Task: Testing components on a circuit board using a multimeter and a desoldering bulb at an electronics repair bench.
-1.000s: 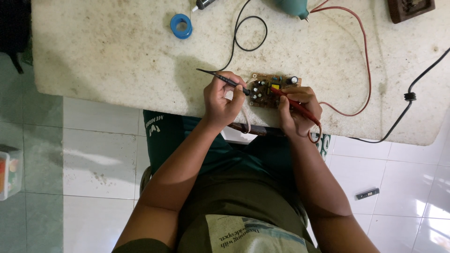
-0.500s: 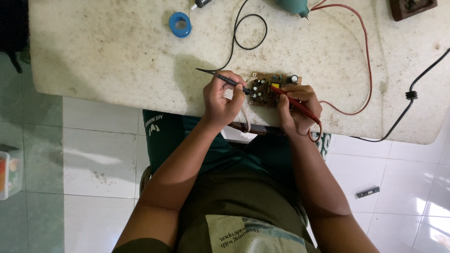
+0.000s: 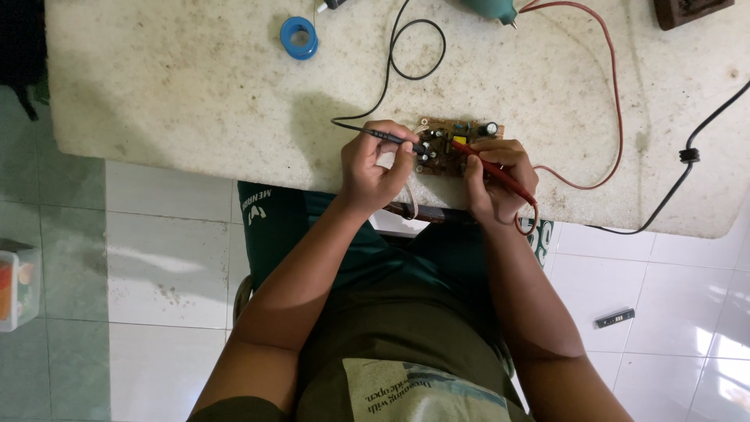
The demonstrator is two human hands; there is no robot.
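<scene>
A small brown circuit board point(image 3: 455, 134) with several parts on it lies near the front edge of a worn white table point(image 3: 195, 94). My left hand point(image 3: 373, 168) grips a black test probe point(image 3: 384, 137), its tip on the board's left side. My right hand point(image 3: 494, 180) grips a red test probe point(image 3: 488, 166), tip touching the board near a yellow part. A black lead point(image 3: 398, 62) and a red lead point(image 3: 609, 94) run from the probes up the table.
A blue tape roll point(image 3: 299, 37) lies at the table's back. A teal tool point(image 3: 492, 8) and a dark brown box point(image 3: 691, 9) sit at the far edge. A black cable point(image 3: 687, 156) crosses the right side. On the tiled floor lie a small dark object point(image 3: 615, 318) and a plastic container point(image 3: 16, 285).
</scene>
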